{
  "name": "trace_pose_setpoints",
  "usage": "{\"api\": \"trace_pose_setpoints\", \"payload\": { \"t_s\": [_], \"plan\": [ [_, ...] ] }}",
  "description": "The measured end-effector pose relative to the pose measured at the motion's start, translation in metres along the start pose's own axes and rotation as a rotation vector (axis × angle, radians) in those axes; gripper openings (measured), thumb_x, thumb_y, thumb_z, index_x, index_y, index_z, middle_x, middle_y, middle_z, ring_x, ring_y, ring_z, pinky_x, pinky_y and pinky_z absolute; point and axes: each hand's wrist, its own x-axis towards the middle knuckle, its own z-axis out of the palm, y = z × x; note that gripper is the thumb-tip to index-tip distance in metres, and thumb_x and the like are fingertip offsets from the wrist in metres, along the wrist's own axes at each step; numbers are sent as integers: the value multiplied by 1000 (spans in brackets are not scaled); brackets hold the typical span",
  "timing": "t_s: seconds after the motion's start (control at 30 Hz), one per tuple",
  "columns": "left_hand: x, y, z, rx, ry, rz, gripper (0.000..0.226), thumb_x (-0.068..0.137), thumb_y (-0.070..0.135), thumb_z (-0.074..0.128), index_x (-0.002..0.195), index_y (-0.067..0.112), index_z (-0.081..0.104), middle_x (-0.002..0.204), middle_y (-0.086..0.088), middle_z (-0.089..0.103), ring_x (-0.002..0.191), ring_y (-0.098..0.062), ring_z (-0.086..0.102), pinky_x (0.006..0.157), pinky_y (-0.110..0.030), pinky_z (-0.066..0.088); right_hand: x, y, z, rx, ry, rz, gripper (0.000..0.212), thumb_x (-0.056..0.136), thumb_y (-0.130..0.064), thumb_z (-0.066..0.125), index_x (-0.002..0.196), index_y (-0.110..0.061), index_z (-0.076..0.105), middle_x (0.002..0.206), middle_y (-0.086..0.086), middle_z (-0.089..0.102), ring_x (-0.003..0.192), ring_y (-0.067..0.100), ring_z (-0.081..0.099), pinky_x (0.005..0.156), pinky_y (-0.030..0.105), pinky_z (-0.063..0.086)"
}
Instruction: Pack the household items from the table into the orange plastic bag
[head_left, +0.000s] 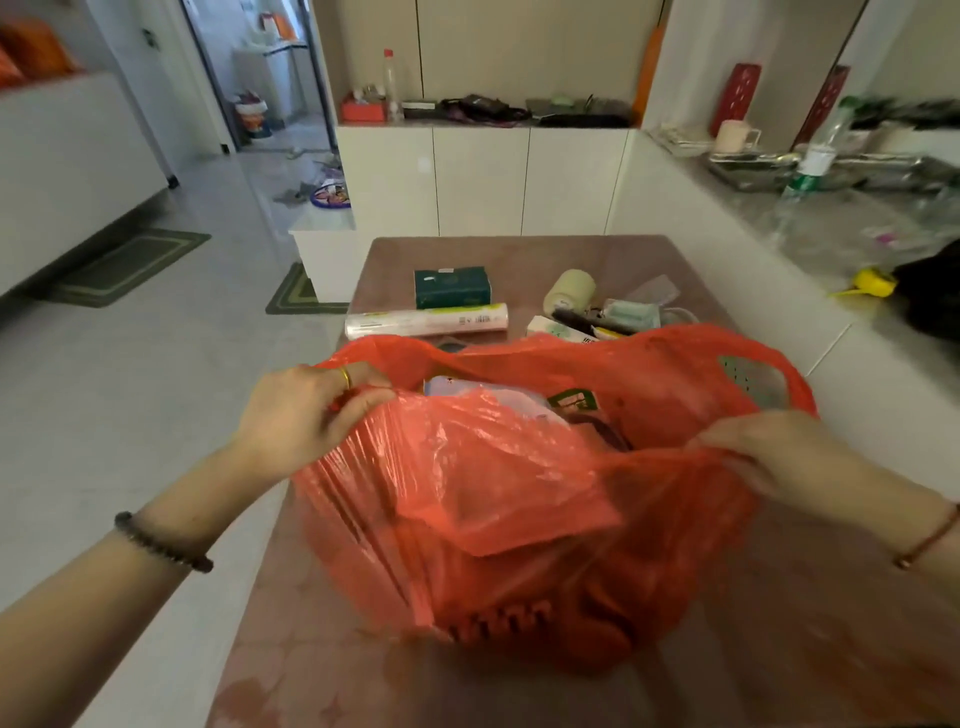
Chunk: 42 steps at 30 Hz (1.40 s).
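The orange plastic bag (519, 499) stands on the brown table (779, 649), its mouth spread wide. My left hand (306, 415) pinches the bag's left rim and my right hand (763, 447) grips its right rim. Inside I see a clear-lidded pack and a green-labelled item. Behind the bag lie a dark green tissue pack (452, 287), a long white and pink roll (426, 322), a pale yellow roll (569, 291), a white box (556, 328) and a pile of masks and small things (631, 314).
A grey counter (831, 228) runs along the right with a plastic bottle (818, 156), trays and a yellow object (875, 283). White cabinets (483, 182) stand behind the table. Tiled floor with green mats (130, 265) lies to the left.
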Motion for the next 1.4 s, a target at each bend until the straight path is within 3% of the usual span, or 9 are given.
{"api": "trace_pose_setpoints", "payload": {
  "t_s": [0.13,0.3,0.47,0.73,0.83,0.97,1.07,1.23,1.4],
  "plan": [
    [9,-4,-14,-187,-101,3,47,80,73,34,95,34,55,58,27,60,48,8,52,56,-15,47,15,21,-23,98,31,91,57,86,-66,22,75,-33,67,65,-12,72,86,10,58,54,18,44],
    [2,-7,-24,-299,-419,28,26,74,74,43,81,54,58,55,24,53,44,5,43,48,-4,32,22,42,-33,310,-183,203,56,56,-92,32,72,-49,65,71,-19,70,70,2,64,69,30,51],
    [19,-8,-33,-324,-662,-71,42,66,80,44,90,49,59,65,24,62,55,0,55,56,-9,42,50,46,-47,356,-393,100,27,54,-59,58,76,-46,64,70,-28,67,71,-6,62,66,8,42],
    [85,-20,-4,-234,-492,-148,78,60,90,27,109,37,58,99,18,65,93,0,59,84,-22,50,117,67,-60,546,-712,87,12,72,-32,77,69,-40,69,74,-11,73,70,2,67,69,19,51],
    [113,-26,19,-187,-474,-236,74,63,86,33,116,38,50,115,12,58,104,-7,55,89,-25,47,152,80,-59,607,-554,112,4,77,-32,71,81,-33,72,78,-3,75,75,13,70,72,23,54],
    [151,-48,71,-146,-524,-407,40,89,39,51,127,26,45,132,0,52,116,-19,51,94,-30,41,220,100,-18,728,-197,265,10,81,-27,67,89,-31,69,94,-5,73,86,8,69,81,21,52],
    [172,-71,112,-197,-584,-566,41,90,38,49,129,25,44,133,-3,52,117,-20,51,98,-32,42,271,112,43,868,-226,478,31,83,-27,65,113,-22,60,117,-1,62,106,16,62,86,33,54],
    [178,-105,170,-21,-767,-739,54,89,44,49,137,21,37,139,-4,48,127,-22,44,106,-35,33,313,108,125,1026,-325,729,56,83,-22,66,132,-6,44,124,5,54,105,17,54,71,20,50],
    [153,-130,204,252,-821,-738,63,77,60,52,130,27,44,139,-1,48,126,-22,45,105,-39,39,329,96,200,973,-382,873,73,75,-24,74,134,-4,35,140,13,41,127,27,42,102,35,41]
  ]
}}
